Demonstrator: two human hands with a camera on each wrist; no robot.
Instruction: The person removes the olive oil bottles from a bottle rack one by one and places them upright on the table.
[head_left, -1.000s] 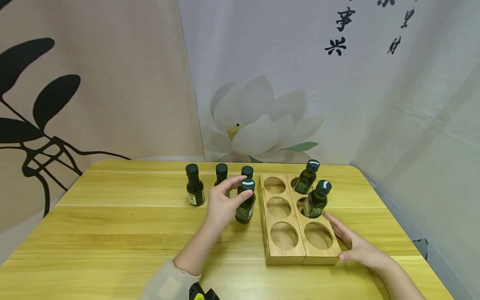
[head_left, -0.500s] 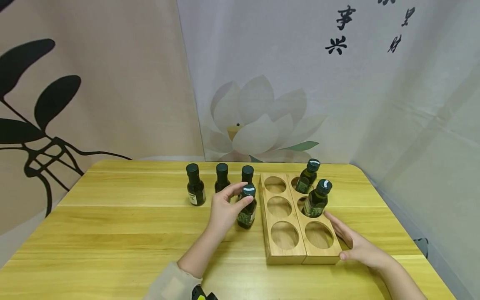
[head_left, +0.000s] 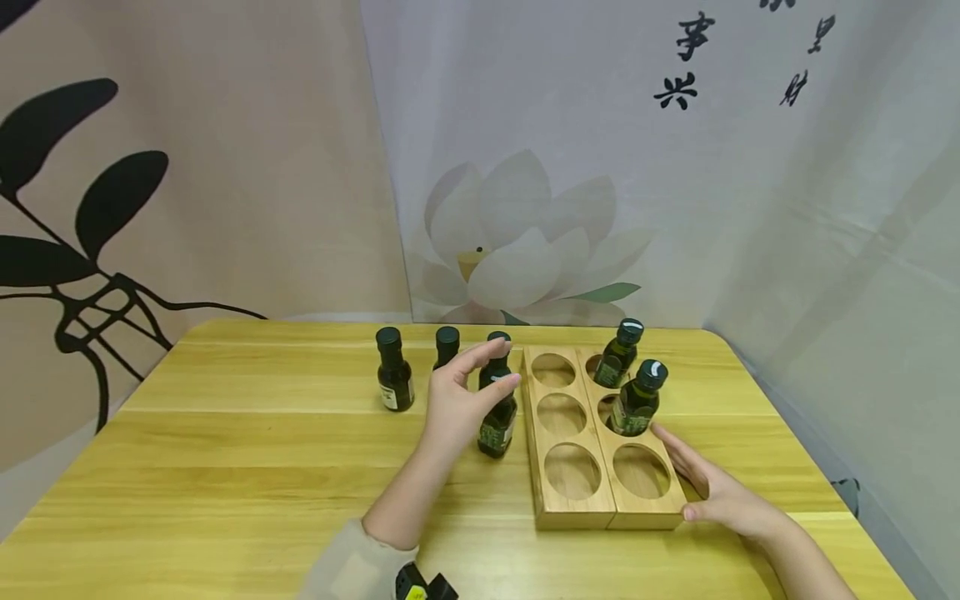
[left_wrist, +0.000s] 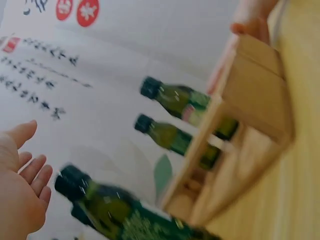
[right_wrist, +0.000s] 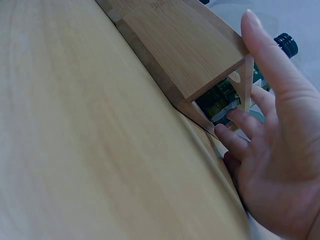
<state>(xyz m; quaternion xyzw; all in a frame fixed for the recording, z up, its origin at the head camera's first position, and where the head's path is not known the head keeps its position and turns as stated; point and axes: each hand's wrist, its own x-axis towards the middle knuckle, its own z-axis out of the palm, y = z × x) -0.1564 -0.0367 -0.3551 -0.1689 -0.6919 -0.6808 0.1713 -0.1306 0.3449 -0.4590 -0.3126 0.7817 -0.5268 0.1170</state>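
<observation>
My left hand (head_left: 455, 404) stands with thumb and fingers spread beside the cap of a dark green bottle (head_left: 497, 432). The left wrist view shows a gap between this hand (left_wrist: 22, 182) and the green-capped bottle (left_wrist: 120, 212). That bottle stands upright on the table, left of a wooden rack (head_left: 532, 467) with round holes in two rows. Two similar bottles, a far one (head_left: 617, 358) and a nearer one (head_left: 634, 404), lean in the rack's right row. My right hand (head_left: 723, 500) rests against the rack's near right corner, fingers loosely extended along its side.
Behind the left hand stand more dark bottles: a left one (head_left: 394, 379), a middle one (head_left: 447, 346) partly hidden, and another (head_left: 498, 354) near the rack. The wooden table (head_left: 225, 467) ends at a printed cloth backdrop (head_left: 300, 167).
My left hand has let go of the bottle's cap and spread its fingers, after shifting it slightly right and toward me. The right hand stays at the rack.
</observation>
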